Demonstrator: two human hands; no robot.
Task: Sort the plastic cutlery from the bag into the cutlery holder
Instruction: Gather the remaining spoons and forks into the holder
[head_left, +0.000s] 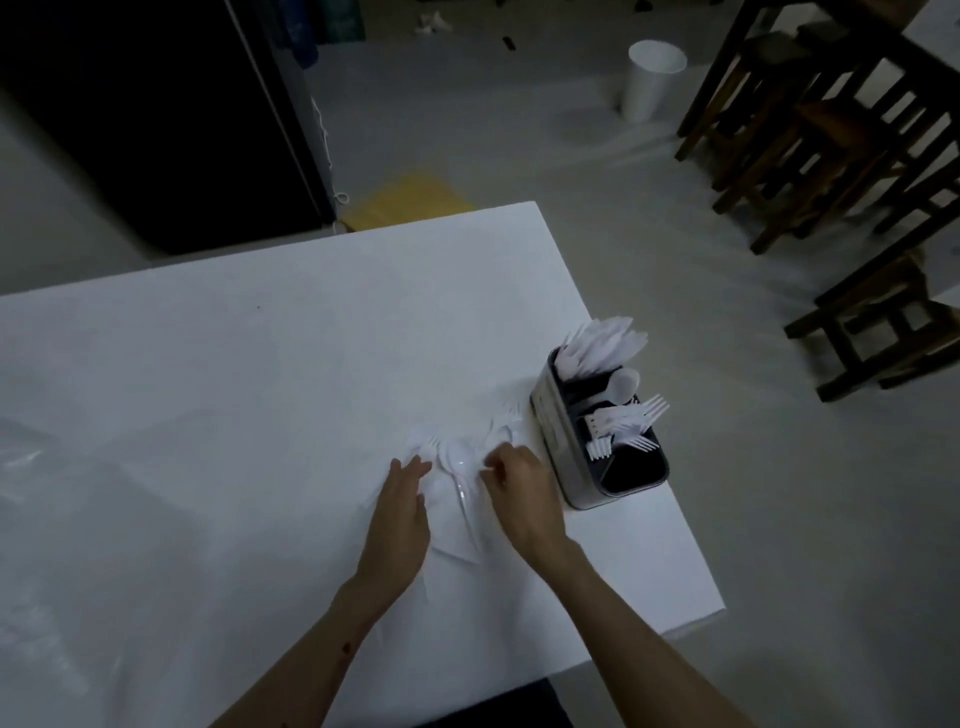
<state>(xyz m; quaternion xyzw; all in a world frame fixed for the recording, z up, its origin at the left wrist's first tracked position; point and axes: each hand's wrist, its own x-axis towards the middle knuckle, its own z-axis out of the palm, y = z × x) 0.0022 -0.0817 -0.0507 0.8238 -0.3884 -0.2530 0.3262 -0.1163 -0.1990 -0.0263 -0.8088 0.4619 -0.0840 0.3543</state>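
On tabletop (260, 364): sorting white cutlery pile (462, 467), white on white, risking mispicks.
Left hand (402, 499): lying flat, fingers apart.
Right hand (519, 488): pinching a piece; which, cannot tell.
Cutlery holder (558, 441): sitting near tabletop edge, risking tipping.

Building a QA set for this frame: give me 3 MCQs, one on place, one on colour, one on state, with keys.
1. Where does the cutlery holder stand?
A. near the table's right edge
B. on the floor
C. at the table's far left

2. What colour is the loose cutlery on the table?
A. black
B. white
C. red

3. What state is the holder's nearest compartment in?
A. packed with forks
B. covered by a lid
C. looks empty

Key: 1 A, it sits by the right edge, beside the right hand. 2 B, the pile between the right hand and the left hand is white. 3 C, only dark interior shows.
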